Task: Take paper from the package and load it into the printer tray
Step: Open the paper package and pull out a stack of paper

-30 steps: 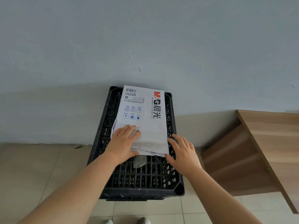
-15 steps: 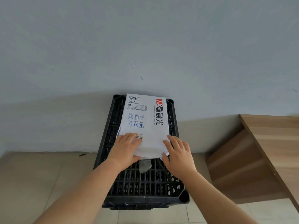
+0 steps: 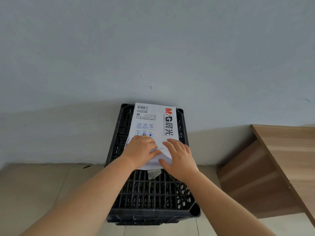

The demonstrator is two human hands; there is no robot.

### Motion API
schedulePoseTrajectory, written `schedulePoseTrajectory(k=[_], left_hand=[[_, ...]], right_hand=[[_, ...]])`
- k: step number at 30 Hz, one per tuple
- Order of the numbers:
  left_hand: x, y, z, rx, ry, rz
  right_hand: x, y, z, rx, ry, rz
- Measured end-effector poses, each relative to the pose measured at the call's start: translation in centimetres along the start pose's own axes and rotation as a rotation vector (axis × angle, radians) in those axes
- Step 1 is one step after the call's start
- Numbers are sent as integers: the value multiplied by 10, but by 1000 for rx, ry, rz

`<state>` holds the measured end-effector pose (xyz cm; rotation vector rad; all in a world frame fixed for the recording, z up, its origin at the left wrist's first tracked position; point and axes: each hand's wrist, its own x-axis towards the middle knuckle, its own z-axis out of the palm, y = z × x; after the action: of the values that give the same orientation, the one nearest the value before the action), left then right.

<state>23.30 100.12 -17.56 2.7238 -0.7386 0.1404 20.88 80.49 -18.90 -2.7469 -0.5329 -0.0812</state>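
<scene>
We rest both hands on the near end of the white paper package, lying on the far half of a black crate; left hand flat, fingers spread; right hand likewise open, pressing its near right corner; a wooden counter stands right.

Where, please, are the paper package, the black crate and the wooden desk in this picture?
paper package (image 3: 153, 121): head view, its printed top face.
black crate (image 3: 153, 193): head view, its bare grid top.
wooden desk (image 3: 289, 150): head view, its top surface.

A plain room: bare grey wall, tiled floor, wooden desk, black crate.
</scene>
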Motion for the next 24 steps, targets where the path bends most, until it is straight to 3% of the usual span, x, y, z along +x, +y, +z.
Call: schedulePoseTrajectory(k=[8,12,18,24], left_hand=[[-20,0,-12,74,234,-59],[-36,4,-16,55,267,-71],[-53,7,-10,3,164,-144],[-46,6,3,-29,-135,-285]], right_hand=[[32,-1,-11,165,-69,161],[34,0,-15,198,-104,200],[34,-1,-18,225,-123,251],[34,-2,-20,241,-148,261]])
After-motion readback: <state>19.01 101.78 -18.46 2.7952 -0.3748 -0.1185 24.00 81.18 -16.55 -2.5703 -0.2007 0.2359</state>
